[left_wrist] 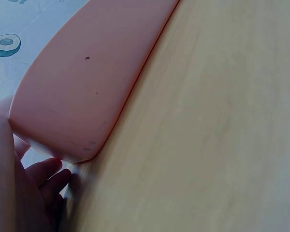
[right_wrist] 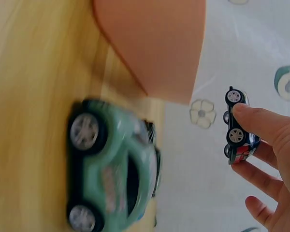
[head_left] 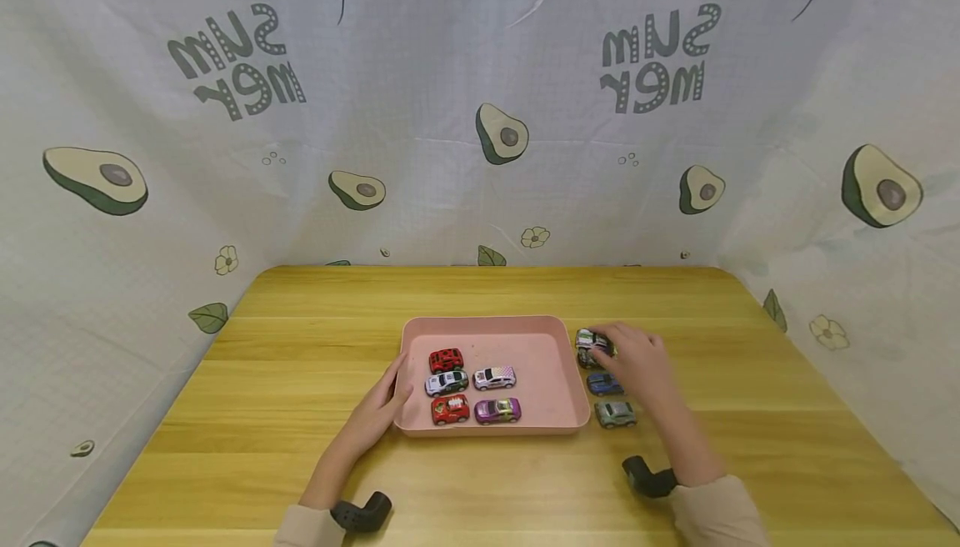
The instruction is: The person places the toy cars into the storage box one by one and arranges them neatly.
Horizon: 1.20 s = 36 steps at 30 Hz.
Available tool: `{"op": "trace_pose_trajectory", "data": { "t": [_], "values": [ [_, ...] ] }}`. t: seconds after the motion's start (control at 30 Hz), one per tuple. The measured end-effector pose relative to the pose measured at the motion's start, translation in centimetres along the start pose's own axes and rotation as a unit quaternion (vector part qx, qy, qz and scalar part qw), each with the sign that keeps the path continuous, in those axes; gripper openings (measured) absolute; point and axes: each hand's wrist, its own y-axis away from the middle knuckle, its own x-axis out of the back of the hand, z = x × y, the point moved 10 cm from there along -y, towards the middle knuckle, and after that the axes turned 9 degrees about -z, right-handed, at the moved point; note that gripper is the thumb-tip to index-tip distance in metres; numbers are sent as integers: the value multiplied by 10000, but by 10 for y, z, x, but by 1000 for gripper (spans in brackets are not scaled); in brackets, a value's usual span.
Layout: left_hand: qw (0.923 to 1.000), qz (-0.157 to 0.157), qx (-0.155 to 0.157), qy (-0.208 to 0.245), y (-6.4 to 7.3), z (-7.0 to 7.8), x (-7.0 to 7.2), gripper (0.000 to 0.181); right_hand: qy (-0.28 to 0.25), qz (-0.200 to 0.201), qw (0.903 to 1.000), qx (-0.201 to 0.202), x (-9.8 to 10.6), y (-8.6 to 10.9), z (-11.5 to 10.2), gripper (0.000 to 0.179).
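My left hand grips the left wall of a pink tray, thumb over the rim and fingers outside it. Dark-wheeled and small, a toy car is pinched between the thumb and fingers of my right hand, its underside and wheels turned to the right wrist camera. In the head view that hand is just beyond the tray's right wall. Below it on the table stand a blue toy car and a grey-green toy car, which looms large in the right wrist view.
Inside the tray's left and middle part sit a spotted red car, a white-and-green car, a red car, a white-and-pink car and a purple car. A printed curtain hangs behind the wooden table.
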Motion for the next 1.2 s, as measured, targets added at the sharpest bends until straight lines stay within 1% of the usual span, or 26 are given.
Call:
{"op": "trace_pose_trajectory", "data": {
  "t": [0.07, 0.27, 0.47, 0.57, 0.73, 0.77, 0.8, 0.97, 1.0, 1.03, 1.1, 1.2],
  "values": [
    [10000, 5, -8, 19, 0, 1, 0, 59, -40, -58, 10000, 69, -2, -4, -9, 38],
    [10000, -26, 72, 49, 0, -2, 0, 59, -143, -64, 9995, 284, -11, -17, -40, 39],
    [9998, -70, 68, 194, -2, -2, -1, 59, -271, -156, 9985, 443, -29, -33, -73, 37],
    [9999, -47, 110, 83, -2, -2, 0, 59, -351, -376, 9976, 463, -41, -41, -87, 36],
    [10000, -9, 54, -20, -1, -1, 1, 59, -345, -783, 9956, 379, -59, -50, -106, 33],
    [10000, -26, 52, 3, 2, 4, 2, 59, -299, -846, 9953, 375, -62, -52, -110, 33],
    [10000, -26, 58, 0, 2, 5, 2, 59, -239, -913, 9949, 358, -64, -54, -112, 31],
    [9999, -53, 117, 60, 1, 3, 2, 59, -55, -1134, 9923, 485, -74, -63, -123, 20],
    [9999, -34, 108, 60, -1, -3, 1, 60, -65, -1155, 9920, 514, -74, -64, -124, 18],
    [9999, -35, 96, 78, -1, -4, 1, 60, -102, -1165, 9916, 544, -75, -65, -126, 16],
    [9999, -25, 75, 84, 0, -4, 2, 60, -111, -1124, 9916, 633, -75, -66, -129, 14],
    [9999, -12, 116, 74, 1, -3, 3, 60, -171, -1114, 9916, 640, -76, -68, -130, 14]
  ]
}}
